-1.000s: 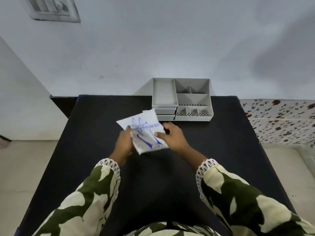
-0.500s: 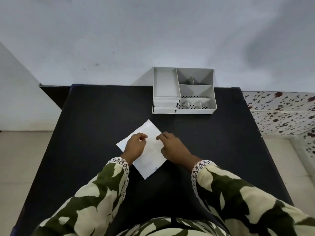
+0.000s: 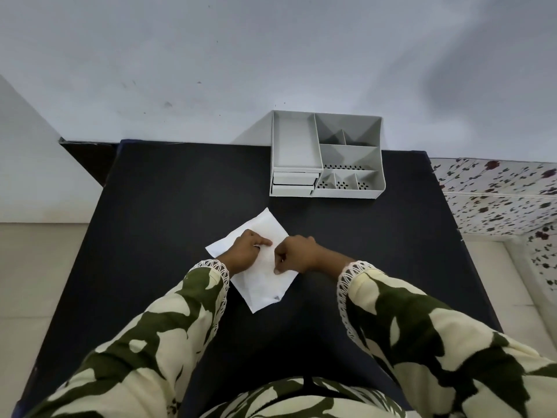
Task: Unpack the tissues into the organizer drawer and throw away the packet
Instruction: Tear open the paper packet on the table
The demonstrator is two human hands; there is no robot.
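Observation:
A white tissue packet (image 3: 261, 285) lies flat on the black table (image 3: 168, 206), plain side up and turned like a diamond. My left hand (image 3: 244, 251) rests on its left half, fingers curled and the forefinger pointing right. My right hand (image 3: 297, 257) presses on its right edge with fingers bent and pinching at the packet. A grey organizer (image 3: 327, 155) stands at the table's far edge against the wall. Its two small drawers (image 3: 294, 184) at the front left are closed.
The organizer has an open tray on the left and several open compartments on the right. A floral-patterned surface (image 3: 500, 194) lies beyond the table's right edge. Pale floor shows on both sides of the table.
The packet, held up with its printed side showing a second ago, now lies flat with the plain side up. Both hands have drawn closer together on it.

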